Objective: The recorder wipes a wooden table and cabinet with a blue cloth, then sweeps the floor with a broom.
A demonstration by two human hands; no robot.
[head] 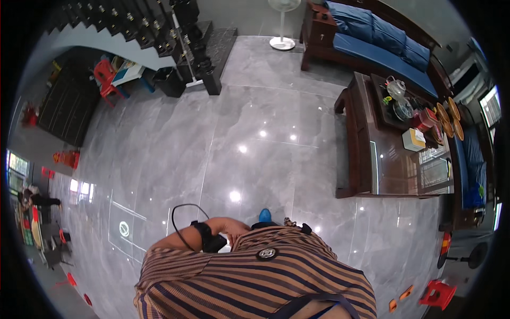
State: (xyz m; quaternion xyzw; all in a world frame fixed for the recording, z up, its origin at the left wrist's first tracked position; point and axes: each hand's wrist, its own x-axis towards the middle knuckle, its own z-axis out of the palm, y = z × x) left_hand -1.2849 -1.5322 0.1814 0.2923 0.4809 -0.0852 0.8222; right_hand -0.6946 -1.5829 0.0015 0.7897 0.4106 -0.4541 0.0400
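My left hand (234, 229) is bent in against the front of my striped shirt (255, 275). Its fingers are partly hidden by the cloth, so I cannot tell whether they hold anything. A black device on a strap (207, 238) sits around the left wrist, and a black cable (173, 217) loops out from it. My right hand is out of view. Past the shirt's lower edge, the tip of a blue shoe (265, 215) shows on the grey polished tile floor (247, 119).
To the right stands a dark wooden tea table (394, 167) bearing a glass kettle (396, 87) and a tissue box (413, 140). Behind it is a wooden sofa with blue cushions (382, 60). Ahead are a white fan (282, 42) and a staircase (159, 28). A person (42, 199) is far left.
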